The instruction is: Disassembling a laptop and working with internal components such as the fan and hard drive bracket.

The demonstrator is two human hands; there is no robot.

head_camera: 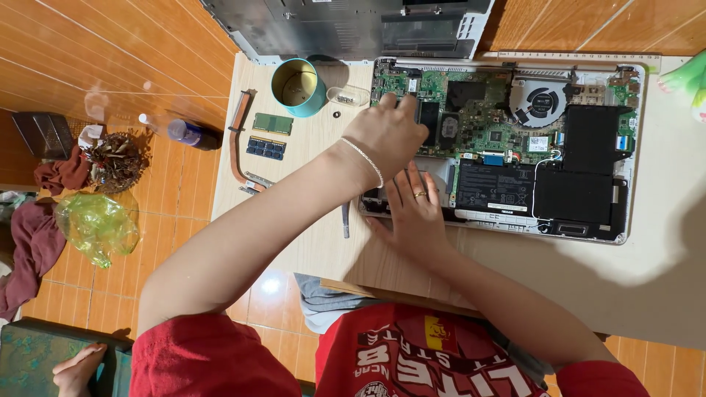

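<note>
Left hand (388, 134) reaching onto motherboard (482, 121) of opened laptop (507, 147) at far edge of desk (323, 242), fingers curled, tips hidden; cannot tell whether pinching anything. Right hand (413, 209) lying flat, fingers spread, bracing near-left corner of laptop. Risk, as judged: slipping fingers could be scraping exposed board or tugging thin cable; loose memory modules (269, 135) left of it could be getting knocked.
</note>
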